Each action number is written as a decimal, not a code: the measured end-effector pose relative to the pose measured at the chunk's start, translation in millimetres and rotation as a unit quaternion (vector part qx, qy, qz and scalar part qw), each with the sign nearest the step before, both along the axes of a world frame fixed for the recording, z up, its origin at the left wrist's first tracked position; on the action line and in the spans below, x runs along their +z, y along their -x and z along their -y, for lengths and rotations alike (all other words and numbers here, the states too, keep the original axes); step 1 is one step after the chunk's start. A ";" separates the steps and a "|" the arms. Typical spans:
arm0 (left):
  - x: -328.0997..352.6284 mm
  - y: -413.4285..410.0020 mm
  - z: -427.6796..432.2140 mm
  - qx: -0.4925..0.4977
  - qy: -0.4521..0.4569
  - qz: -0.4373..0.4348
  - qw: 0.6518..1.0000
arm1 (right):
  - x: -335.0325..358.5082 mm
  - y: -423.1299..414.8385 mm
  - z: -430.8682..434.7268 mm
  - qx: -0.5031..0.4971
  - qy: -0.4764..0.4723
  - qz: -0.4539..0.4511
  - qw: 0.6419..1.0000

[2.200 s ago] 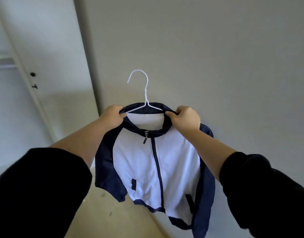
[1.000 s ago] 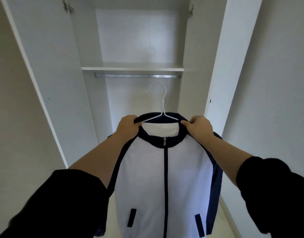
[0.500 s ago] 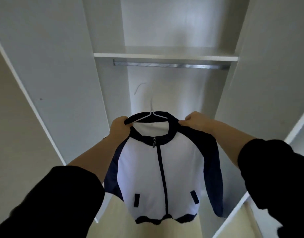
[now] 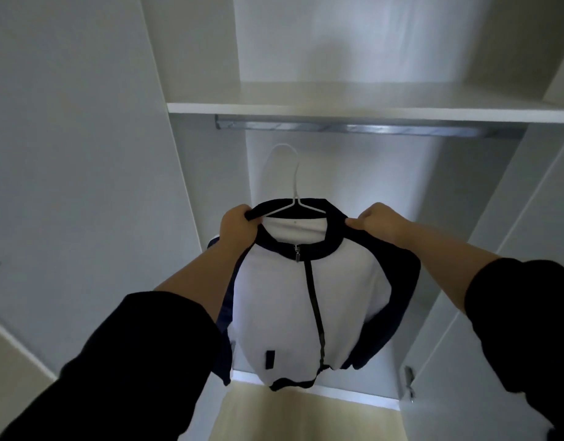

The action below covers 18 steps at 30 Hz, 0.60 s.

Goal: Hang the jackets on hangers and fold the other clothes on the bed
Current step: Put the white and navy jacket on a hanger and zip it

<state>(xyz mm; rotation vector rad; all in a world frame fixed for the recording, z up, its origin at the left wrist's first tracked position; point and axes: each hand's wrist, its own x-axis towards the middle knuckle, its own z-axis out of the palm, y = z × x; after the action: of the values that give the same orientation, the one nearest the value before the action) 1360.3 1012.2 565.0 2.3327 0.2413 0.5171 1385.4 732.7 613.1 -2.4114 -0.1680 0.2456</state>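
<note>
Jacket (image 4: 283,297), white-bodied, navy-sleeved, zipped, on hanger (image 4: 295,189); left hand (image 4: 237,226) and right hand (image 4: 380,219) grip collar (image 4: 306,254).

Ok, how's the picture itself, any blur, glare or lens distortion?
Head view: dim overall, brightest on the wardrobe back wall above the jacket; wide-angle lens splays the wardrobe sides; the white hanger hook nearly fades into that wall; the black sleeves show no detail.

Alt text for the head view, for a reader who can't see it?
The left hand and right hand grip the collar of a white-and-navy jacket on a hanger, held up inside a wardrobe. The hook is below the rail, not yet on it; a shelf sits just above.
</note>
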 end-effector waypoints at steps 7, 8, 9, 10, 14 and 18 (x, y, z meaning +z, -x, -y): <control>5.1 -102.7 -48.7 0.001 0.181 -0.181 0.967 | 0.8 -78.6 -59.5 -0.089 -0.044 -0.023 0.995; 2.5 -110.8 -51.5 0.018 0.233 -0.223 0.946 | -0.4 -87.0 -66.3 -0.099 -0.057 -0.032 0.993; 0.5 -117.2 -52.7 0.015 0.308 -0.259 0.915 | -2.5 -95.4 -72.7 -0.103 -0.074 -0.042 0.991; -2.4 -121.9 -52.8 -0.008 0.387 -0.283 0.878 | -5.6 -102.7 -78.8 -0.103 -0.094 -0.053 0.989; -17.8 -156.6 -48.5 -0.094 0.464 -0.250 0.844 | -16.7 -131.9 -106.4 -0.103 -0.130 -0.056 0.985; -20.8 -195.1 -51.4 -0.084 0.483 -0.201 0.848 | -23.7 -158.7 -135.0 -0.131 -0.227 -0.067 0.963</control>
<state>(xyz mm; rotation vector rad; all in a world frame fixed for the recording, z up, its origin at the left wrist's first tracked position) 1555.3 1063.6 544.2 1.4066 0.3784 -0.1919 1544.0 867.6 589.4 -1.9274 0.1448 0.2189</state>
